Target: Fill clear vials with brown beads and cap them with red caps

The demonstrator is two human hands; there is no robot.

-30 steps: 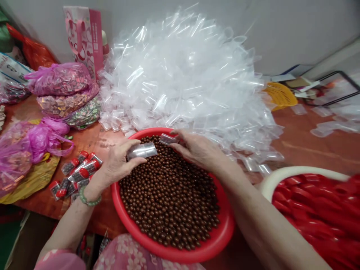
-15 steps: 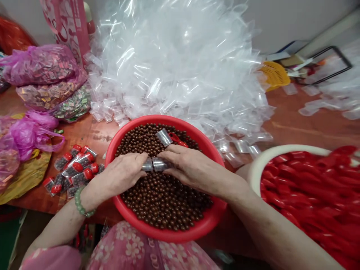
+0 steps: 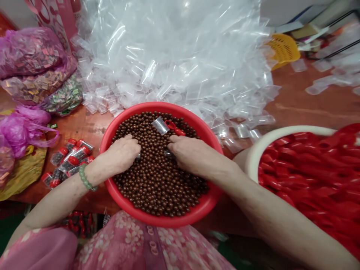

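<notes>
A red basin [image 3: 209, 138] holds a heap of shiny brown balls [image 3: 157, 187]. Over its left side my left hand [image 3: 123, 152] is closed around a clear plastic tube [image 3: 138, 155], of which only an end shows. On the right my right hand [image 3: 191, 153], fingers low against the balls, grips another clear tube [image 3: 168, 152], mostly hidden by the fingers. The hands are apart, with balls between them. Beyond my right fingertips an empty clear tube [image 3: 160, 125] lies on the balls beside a red plastic cap [image 3: 177, 129].
Filled tubes with red caps [image 3: 71, 159] lie left of the basin. A large pile of clear tubes [image 3: 174, 67] rises behind it. At right stands a whitish tub [image 3: 253, 161] of red plastic pieces [image 3: 309, 180]. Bags of small packets [image 3: 33, 67] and a yellow basket [image 3: 284, 48] sit further back.
My hands, which held the two tubes end to end at the basin's middle, have moved apart, left and right. The view has shifted slightly.
</notes>
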